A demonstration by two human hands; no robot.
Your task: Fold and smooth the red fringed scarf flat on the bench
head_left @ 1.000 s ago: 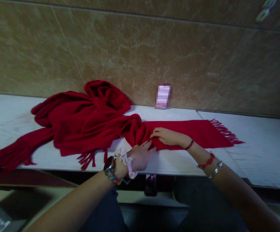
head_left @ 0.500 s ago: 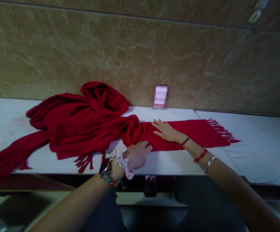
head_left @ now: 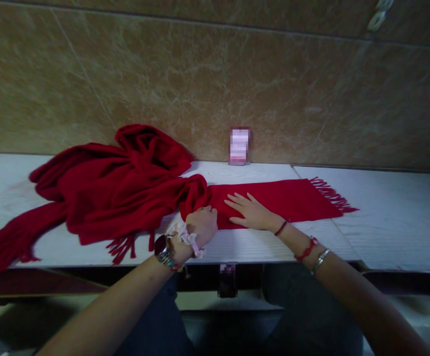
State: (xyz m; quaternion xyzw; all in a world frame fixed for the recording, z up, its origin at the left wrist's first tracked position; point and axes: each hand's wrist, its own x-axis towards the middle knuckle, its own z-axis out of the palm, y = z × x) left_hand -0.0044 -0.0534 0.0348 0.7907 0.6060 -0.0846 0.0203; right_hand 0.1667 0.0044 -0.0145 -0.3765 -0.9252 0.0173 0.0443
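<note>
A red fringed scarf [head_left: 274, 198] lies along the white tabletop. Its right part is flat, with the fringed end pointing right, while the left part is heaped in loose folds. My left hand [head_left: 202, 226] is curled closed on the scarf where the folds meet the flat strip; its fingertips are partly hidden. Palm down on the flat strip, with fingers spread, rests my right hand [head_left: 252, 211]. A watch and a scrunchie are on my left wrist, and thin bracelets on the right.
Behind the white table [head_left: 396, 217] rises a brown marbled wall [head_left: 185, 74]. A blurred-out pink and white item [head_left: 240, 146] leans against it. Another blurred dark item [head_left: 227, 280] shows below the table's front edge, near my legs.
My left hand has moved up slightly and its fingers have curled in on the scarf. The right hand has shifted a little toward the front edge, fingers spread wider. The view has moved slightly.
</note>
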